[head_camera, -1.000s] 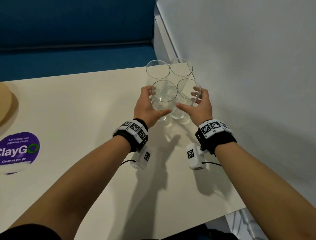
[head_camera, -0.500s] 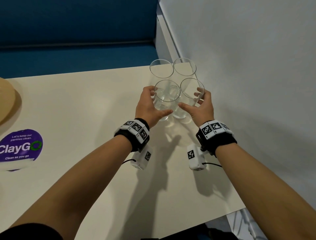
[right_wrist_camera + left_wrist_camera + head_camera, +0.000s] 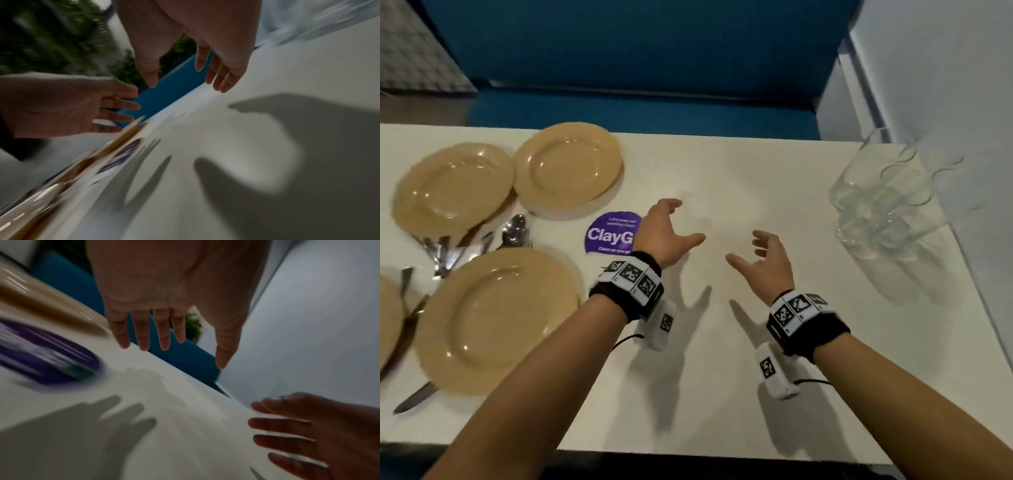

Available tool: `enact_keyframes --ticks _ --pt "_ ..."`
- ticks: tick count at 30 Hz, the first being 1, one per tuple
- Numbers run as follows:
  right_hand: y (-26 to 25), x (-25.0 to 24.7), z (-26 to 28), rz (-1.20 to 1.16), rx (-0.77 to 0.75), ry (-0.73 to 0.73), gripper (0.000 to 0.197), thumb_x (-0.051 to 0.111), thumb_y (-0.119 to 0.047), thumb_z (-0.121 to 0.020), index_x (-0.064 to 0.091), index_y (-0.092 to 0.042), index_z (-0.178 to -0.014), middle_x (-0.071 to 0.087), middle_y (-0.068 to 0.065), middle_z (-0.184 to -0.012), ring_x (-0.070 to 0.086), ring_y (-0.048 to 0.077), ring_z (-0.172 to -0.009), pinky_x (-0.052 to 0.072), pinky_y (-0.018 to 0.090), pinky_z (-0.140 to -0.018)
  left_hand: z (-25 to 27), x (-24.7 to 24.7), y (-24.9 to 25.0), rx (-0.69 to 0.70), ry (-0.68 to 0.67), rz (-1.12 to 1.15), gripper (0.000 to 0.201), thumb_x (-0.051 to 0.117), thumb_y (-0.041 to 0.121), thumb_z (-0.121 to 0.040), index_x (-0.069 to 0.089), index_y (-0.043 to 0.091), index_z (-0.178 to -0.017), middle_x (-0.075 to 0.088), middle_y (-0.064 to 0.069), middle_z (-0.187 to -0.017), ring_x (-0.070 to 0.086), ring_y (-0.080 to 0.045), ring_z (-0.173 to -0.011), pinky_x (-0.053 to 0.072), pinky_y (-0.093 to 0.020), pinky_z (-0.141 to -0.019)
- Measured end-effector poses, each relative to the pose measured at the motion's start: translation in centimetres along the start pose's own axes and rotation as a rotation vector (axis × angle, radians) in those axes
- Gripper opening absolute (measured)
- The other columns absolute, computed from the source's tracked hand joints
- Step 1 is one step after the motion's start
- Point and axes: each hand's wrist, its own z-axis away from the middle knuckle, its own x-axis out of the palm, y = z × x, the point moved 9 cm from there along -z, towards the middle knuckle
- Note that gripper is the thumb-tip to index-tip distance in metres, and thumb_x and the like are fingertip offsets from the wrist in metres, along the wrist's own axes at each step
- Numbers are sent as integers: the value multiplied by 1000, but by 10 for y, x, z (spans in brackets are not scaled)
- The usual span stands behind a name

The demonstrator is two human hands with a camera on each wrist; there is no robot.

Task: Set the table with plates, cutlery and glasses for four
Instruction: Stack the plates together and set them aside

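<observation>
Two bare hands hover over a pale table (image 3: 722,359) midway through laying places for four. The left hand (image 3: 666,233) and the right hand (image 3: 768,262) both hang above the tabletop with fingers spread and loosely bent, palms facing each other, holding nothing; the wrist views confirm that both palms are free.

Well off to the right of the right hand, against the wall, a cluster of clear glasses (image 3: 887,212) stands close together, blurred, so their exact number cannot be told here; nothing can be seen inside them. They look thin-walled, light, rigid and breakable, probably slick to the touch, and are best gripped one at a time around the middle of the wall, thumb opposite fingers, lifted straight up so neighbours do not clink.

To the left of the left hand lie tan plates: one nearest the forearm (image 3: 496,318), one beyond it at the far side (image 3: 566,169), another further left (image 3: 452,186) and the edge of a fourth at the frame's border. All that show are bare. They appear glossy, stiff and heavier than the glasses, best taken by the rim. Cutlery (image 3: 448,250), including a spoon, lies partly tucked under and between the plates. A purple sticker (image 3: 607,234) sits just left of the left hand.
</observation>
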Motion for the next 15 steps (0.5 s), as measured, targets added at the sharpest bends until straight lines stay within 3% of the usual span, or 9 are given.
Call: enact_keyframes --ticks 2,5,8,10,12,15 --pt "-39 63 14 31 -84 -78 65 78 -27 -74 45 -15 -130 50 3 -129 49 11 -106 39 21 -89 5 -60 -51 -57 38 -41 71 77 34 -74 43 17 -134 51 -1 -133 50 -18 -122 41 -26 -93" --pt "-89 156 39 87 -153 -200 62 78 -24 -73 48 -13 -127 56 6 -122 53 13 -102 41 22 -86 10 -142 -118 -113 53 -195 69 77 33 -75 44 18 -134 51 -2 -137 49 -22 -124 40 -33 -98" --pt "-104 233 64 227 -77 -364 61 76 -28 -76 47 -15 -128 60 5 -118 58 17 -102 48 29 -92 15 -198 -181 -202 -3 -444 72 78 37 -72 44 17 -132 50 -9 -134 49 -29 -121 43 -43 -101" --pt "-99 266 74 333 -10 -428 58 72 -30 -79 47 -15 -129 61 6 -119 60 21 -106 49 32 -93 17 -219 -209 -242 -64 -524 75 78 39 -71 43 17 -134 48 -10 -136 47 -31 -123 42 -47 -102" --pt "-91 282 80 441 35 -437 50 68 -27 -82 50 -14 -127 62 7 -116 59 23 -107 47 29 -89 19 -225 -228 -253 -138 -511 72 77 31 -76 41 17 -137 46 -10 -139 48 -30 -124 42 -46 -103" --pt "-90 288 78 441 87 -434 31 64 -19 -83 61 -11 -114 63 6 -99 61 23 -96 52 35 -90 19 -231 -235 -192 -163 -426 73 75 26 -78 37 19 -140 47 -6 -136 51 -26 -120 42 -39 -103"
